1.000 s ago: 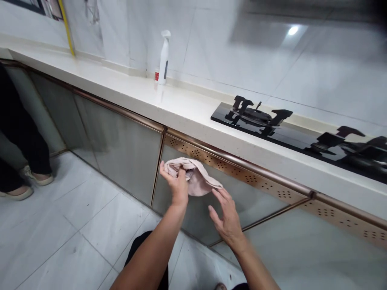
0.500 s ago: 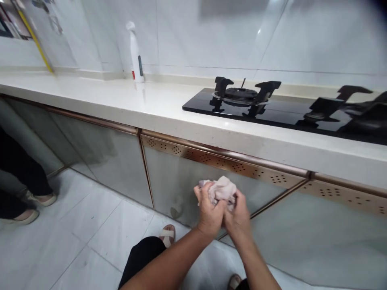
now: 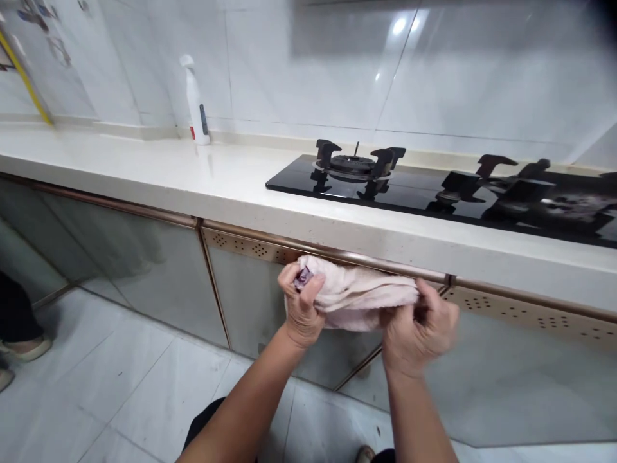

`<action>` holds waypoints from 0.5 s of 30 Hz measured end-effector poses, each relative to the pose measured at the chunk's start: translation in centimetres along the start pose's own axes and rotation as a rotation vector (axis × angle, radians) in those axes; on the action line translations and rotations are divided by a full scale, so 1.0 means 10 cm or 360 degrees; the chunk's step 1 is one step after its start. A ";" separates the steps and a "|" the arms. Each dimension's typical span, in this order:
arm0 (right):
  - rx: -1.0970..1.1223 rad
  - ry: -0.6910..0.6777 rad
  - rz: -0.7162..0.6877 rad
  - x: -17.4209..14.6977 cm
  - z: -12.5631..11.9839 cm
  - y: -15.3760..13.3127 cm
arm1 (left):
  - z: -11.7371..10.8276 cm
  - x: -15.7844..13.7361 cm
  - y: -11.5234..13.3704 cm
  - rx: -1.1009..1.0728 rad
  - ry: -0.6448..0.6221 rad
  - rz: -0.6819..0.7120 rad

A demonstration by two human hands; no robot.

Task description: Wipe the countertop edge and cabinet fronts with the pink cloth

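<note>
A pale pink cloth [image 3: 359, 289] is stretched between my two hands, in front of the cabinet and just under the counter edge. My left hand [image 3: 303, 305] is closed around its left end, where a bunched purple bit shows by the thumb. At the other end, my right hand [image 3: 421, 328] pinches the cloth's edge between thumb and fingers. Loose folds hang below the stretched part. Some fingers of both hands are hidden behind or under the cloth.
A black gas stove [image 3: 351, 186] with raised pan supports sits on the pale countertop [image 3: 231, 170]. Further left stands a white spray bottle [image 3: 196, 106] by the tiled wall. Cabinet doors [image 3: 144, 257] run below. Another person's foot [image 3: 29, 347] is at the far left.
The cloth was crumpled between my two close hands; now it is pulled out sideways. My right hand has moved right, my left slightly left. The view has shifted to the right.
</note>
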State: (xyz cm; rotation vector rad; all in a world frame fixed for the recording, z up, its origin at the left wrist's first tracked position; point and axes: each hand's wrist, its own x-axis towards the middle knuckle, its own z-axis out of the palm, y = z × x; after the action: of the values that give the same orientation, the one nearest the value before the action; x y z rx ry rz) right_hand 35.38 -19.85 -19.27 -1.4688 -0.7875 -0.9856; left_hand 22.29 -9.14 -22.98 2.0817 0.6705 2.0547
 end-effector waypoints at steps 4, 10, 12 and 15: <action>-0.0018 -0.0318 -0.0363 -0.44 0.18 -0.05 | -0.05 -0.33 -0.28 0.0097 -0.0176 0.0041; -0.0124 -0.0516 -0.0500 -1.12 0.17 0.09 | -0.13 -1.09 -0.34 0.0140 -0.0289 -0.0445; -0.0127 -0.0643 -0.0448 -1.29 0.13 0.11 | -0.15 -1.24 -0.26 0.0104 -0.0347 -0.0813; 0.0005 -0.0798 -0.0292 -1.49 0.09 0.10 | -0.16 -1.32 -0.12 -0.0010 -0.0316 -0.1336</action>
State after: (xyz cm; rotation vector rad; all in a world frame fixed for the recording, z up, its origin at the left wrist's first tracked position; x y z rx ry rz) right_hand 30.07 -18.26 -33.21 -1.6880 -1.3015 -0.7513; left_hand 20.85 -13.72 -35.45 1.5518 1.2218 1.3525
